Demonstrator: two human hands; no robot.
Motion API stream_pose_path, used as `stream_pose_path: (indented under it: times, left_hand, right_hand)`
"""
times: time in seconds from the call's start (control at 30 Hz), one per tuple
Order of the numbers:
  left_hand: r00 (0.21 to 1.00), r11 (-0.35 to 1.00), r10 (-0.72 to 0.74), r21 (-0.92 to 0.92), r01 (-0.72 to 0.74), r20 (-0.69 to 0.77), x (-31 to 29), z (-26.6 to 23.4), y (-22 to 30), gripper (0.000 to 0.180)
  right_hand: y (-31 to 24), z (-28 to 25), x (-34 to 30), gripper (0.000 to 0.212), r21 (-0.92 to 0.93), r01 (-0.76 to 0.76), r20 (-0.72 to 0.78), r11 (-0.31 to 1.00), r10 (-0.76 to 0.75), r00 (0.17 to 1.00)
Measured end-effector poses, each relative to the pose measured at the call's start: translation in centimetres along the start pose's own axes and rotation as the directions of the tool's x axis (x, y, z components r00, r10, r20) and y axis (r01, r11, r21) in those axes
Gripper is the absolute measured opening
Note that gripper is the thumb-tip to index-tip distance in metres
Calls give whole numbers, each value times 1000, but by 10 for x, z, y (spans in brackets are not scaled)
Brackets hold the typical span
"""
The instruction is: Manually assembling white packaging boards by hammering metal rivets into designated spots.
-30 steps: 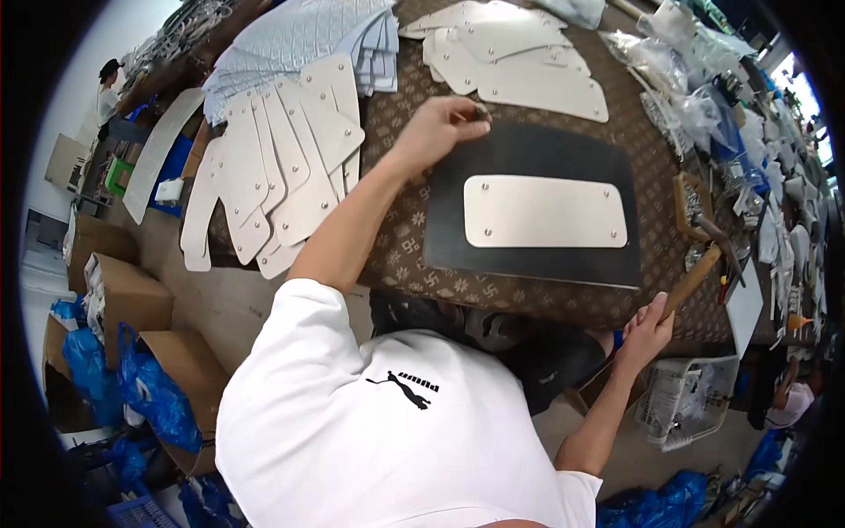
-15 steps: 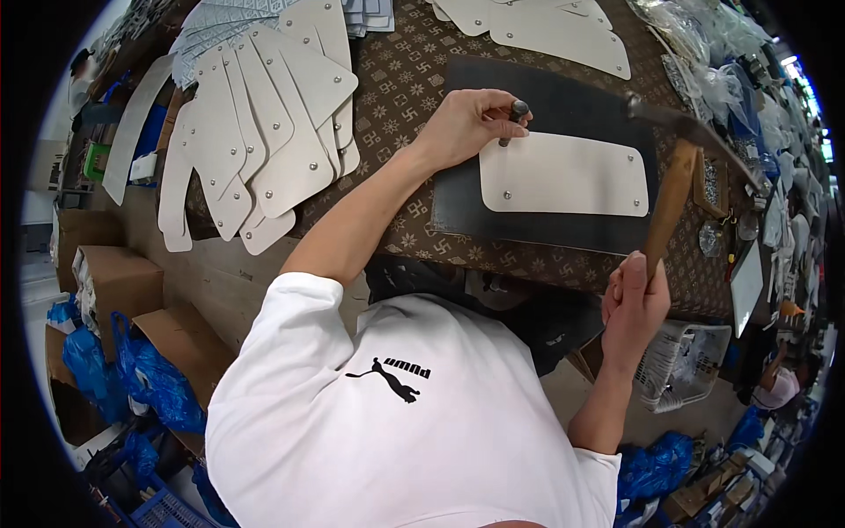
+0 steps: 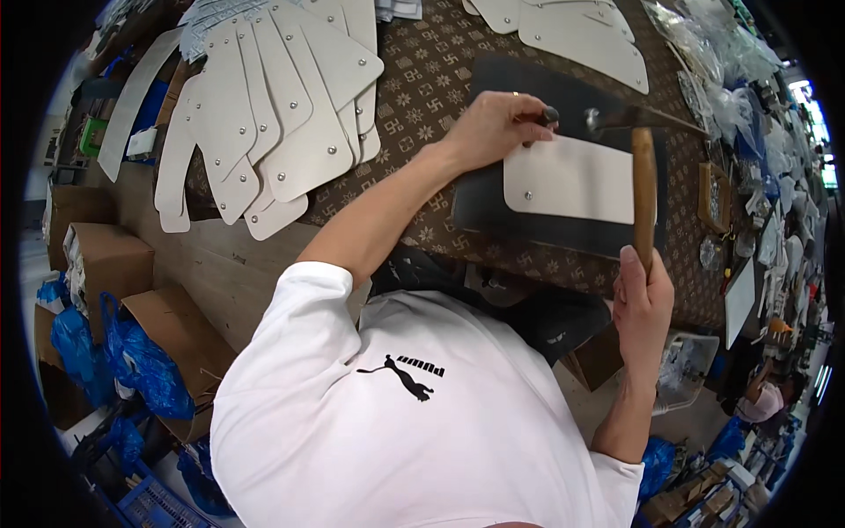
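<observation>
Hammer: it is swinging nearer; its head was sitting farther right half a second ago and is now hanging just beside the rod's top, a gap showing between them.
Rod: it is standing dark and short at the panel's upper left corner; a second ago it was being held off the panel, over the mat's upper edge.
Work: with rod and hammer head coming together, the hammering at this corner is seemingly getting under way.
Left hand: it is pinching the rod between thumb and fingers.
Right hand: it is gripping the hammer's wooden handle, fist closed.
Panel: it is lying flat and white on the black mat, a stud showing at its lower left corner.
Table: its brown patterned cloth is carrying the mat, a left pile of studded white panels and a far pile.
Right side: a wooden tray and clear bags are lying beyond the mat.
Floor: cartons and blue bags are standing at the left.
In the way: the handle is covering the panel's right end; the left fingers are hiding the rod's foot and are resting close to the hammer head.
</observation>
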State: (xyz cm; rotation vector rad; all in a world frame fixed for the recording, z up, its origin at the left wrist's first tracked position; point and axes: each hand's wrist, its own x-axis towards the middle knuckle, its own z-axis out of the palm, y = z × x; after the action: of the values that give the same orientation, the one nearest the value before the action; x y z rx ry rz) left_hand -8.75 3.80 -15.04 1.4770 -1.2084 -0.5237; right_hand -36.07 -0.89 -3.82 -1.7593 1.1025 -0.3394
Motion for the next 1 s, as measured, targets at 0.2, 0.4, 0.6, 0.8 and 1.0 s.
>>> stream_pose_path:
  times: [0.2, 0.4, 0.6, 0.8, 1.0]
  left_hand:
    - [991, 926, -86, -357, 119, 107, -25, -2, 26, 16]
    - [975, 974, -86, -189, 125, 204, -40, 10, 23, 16]
    - [982, 997, 21, -71, -7, 188, -41, 10, 29, 16]
    - [980, 998, 18, 58, -31, 198, -44, 14, 24, 17]
    - [985, 968, -27, -241, 68, 170, 8, 30, 43, 17]
  right_hand:
    - [10, -15, -43, 29, 162, -4, -177, 987, 33, 984]
    - [6, -15, -54, 28, 168, 85, -245, 982, -42, 969]
    - [-49, -54, -84, 22, 396, 722, -392, 567, -607, 691]
    - [32, -18, -53, 24, -240, 216, 77, 946, -203, 976]
    - [29, -46, -72, 27, 141, 81, -218, 987, -49, 975]
